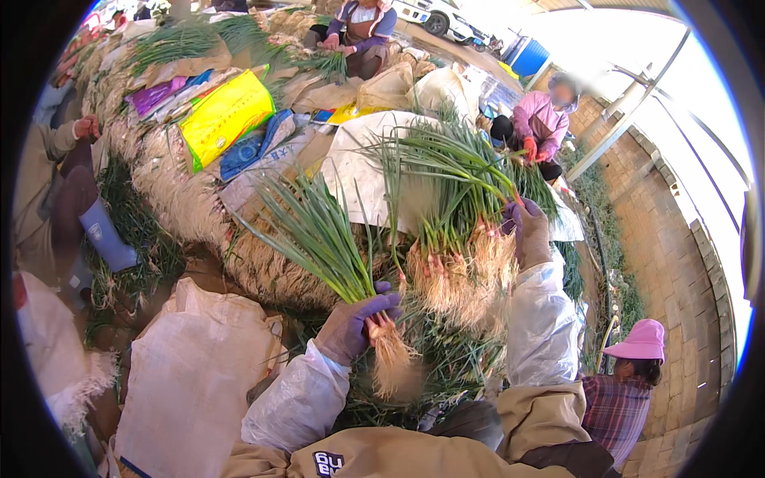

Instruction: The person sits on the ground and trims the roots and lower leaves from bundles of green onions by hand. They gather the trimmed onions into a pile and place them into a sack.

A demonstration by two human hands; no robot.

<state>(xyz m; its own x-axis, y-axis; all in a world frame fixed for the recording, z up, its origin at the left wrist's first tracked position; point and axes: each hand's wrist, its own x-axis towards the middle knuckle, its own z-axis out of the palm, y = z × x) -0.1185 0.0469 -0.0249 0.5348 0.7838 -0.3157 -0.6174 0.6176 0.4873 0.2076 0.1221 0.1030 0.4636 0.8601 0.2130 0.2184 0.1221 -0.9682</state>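
Observation:
My left hand [358, 322], in a purple and grey work glove, is closed around a bunch of green onions [334, 257] just above the reddish bulbs, with the pale roots hanging down. Farther right and higher, my right hand [526, 230], gloved alike, grips the lower stems of a few green onions [460, 164] whose leaves stretch left. Below and left of it lies a pile of green onions [454, 263] with long pale roots. A single thin stalk [394, 209] stands between the two bunches. Clear plastic sleeves cover both my forearms.
Rooty onion bundles [287, 269] form a large heap ahead, partly under a yellow bag [227, 119] and a white sack [370, 161]. A pale sack [191, 370] is at my left. Loose leaves cover the ground. Co-workers sit around, one in a pink hat [639, 340] at the right.

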